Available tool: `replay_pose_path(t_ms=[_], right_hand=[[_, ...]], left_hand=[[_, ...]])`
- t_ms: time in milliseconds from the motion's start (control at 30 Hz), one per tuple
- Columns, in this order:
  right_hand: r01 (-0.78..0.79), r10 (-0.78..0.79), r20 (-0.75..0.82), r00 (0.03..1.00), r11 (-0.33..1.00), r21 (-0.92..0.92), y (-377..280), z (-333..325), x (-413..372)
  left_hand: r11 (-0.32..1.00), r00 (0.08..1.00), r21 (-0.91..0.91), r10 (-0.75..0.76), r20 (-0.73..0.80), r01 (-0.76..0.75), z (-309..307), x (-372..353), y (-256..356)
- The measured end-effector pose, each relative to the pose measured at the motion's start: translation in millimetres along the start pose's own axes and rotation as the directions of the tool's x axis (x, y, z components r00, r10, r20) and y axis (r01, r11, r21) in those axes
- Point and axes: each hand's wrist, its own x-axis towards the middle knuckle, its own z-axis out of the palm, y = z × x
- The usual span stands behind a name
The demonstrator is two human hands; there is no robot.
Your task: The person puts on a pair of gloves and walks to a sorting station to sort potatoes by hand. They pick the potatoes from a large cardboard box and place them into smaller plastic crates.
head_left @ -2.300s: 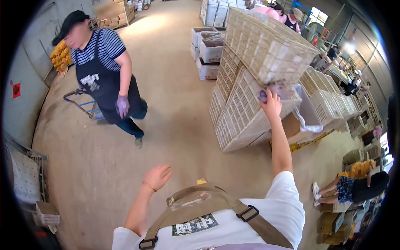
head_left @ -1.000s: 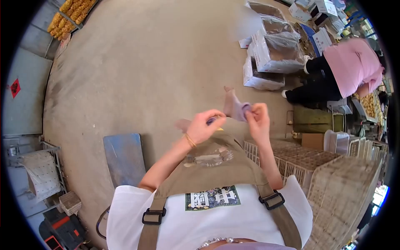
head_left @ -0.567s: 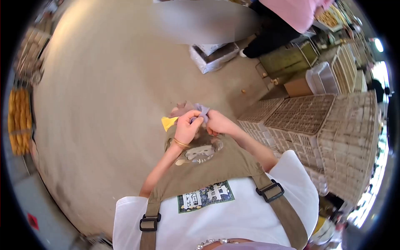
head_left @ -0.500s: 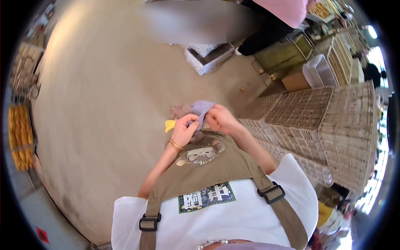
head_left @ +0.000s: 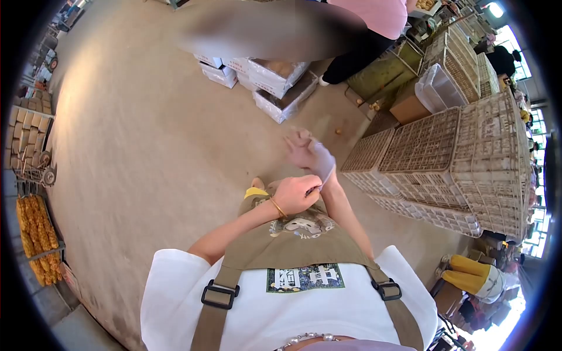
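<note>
A thin pale purple glove (head_left: 324, 161) covers my right hand (head_left: 305, 151), which is held out ahead of my body with its fingers apart and somewhat blurred. My left hand (head_left: 297, 195), bare and with a gold bracelet at the wrist, is closed on the cuff of that glove by my right wrist. Both hands are just in front of the brown apron (head_left: 293, 248) that I wear over a white shirt. Below and left of them shows a small yellow item (head_left: 254, 192), partly hidden by the apron.
Stacked plastic crates (head_left: 418, 140) stand close on my right. Ahead are white cardboard boxes (head_left: 278, 76) on the floor and a person in a pink top (head_left: 380, 14). A rack of yellow bundles (head_left: 38, 234) is at far left, near a loaded cart (head_left: 29, 137).
My right hand has gone into the purple glove and reached forward, its fingers spreading. My left hand has moved right to the cuff. The view has shifted, showing more boxes ahead.
</note>
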Motion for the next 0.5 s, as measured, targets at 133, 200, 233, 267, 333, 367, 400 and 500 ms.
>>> replay_pose_path(t_ms=[133,200,233,267,333,367,400,500], right_hand=[[0.478,-0.48,0.07,0.875,0.828,-0.292,-56.2,33.1,-4.2],[0.469,-0.478,0.26,0.839,0.878,0.099,-54.6,26.4,9.4],[0.383,-0.429,0.267,0.863,0.9,0.209,-53.3,18.8,16.8],[0.29,-0.379,0.273,0.884,0.904,0.316,-53.4,13.4,23.3],[0.04,-0.092,0.111,0.99,0.915,0.401,-55.2,5.7,21.5],[0.081,-0.105,0.035,0.994,0.905,0.417,-56.2,1.7,21.1],[0.122,-0.117,-0.039,0.992,0.895,0.429,-74.0,18.4,11.4],[-0.036,-0.397,0.543,0.74,0.783,0.622,-49.6,-52.4,68.0]], left_hand=[[0.999,1.0,-0.051,-0.001,0.028,0.003,3.3,19.9,11.7],[0.999,0.999,-0.03,0.035,0.029,-0.034,7.1,22.4,13.6],[0.998,0.998,-0.015,0.055,0.023,-0.055,8.7,23.8,14.6],[0.998,0.998,-0.022,0.056,0.024,-0.056,9.3,24.2,17.3],[0.992,0.989,-0.035,0.127,0.082,-0.125,14.9,21.5,19.5],[0.987,0.981,-0.043,0.158,0.112,-0.154,19.7,17.6,22.4],[0.985,0.977,-0.074,0.166,0.136,-0.157,26.5,12.1,25.5],[0.987,0.982,-0.055,0.157,0.101,-0.152,24.1,18.2,34.9]])
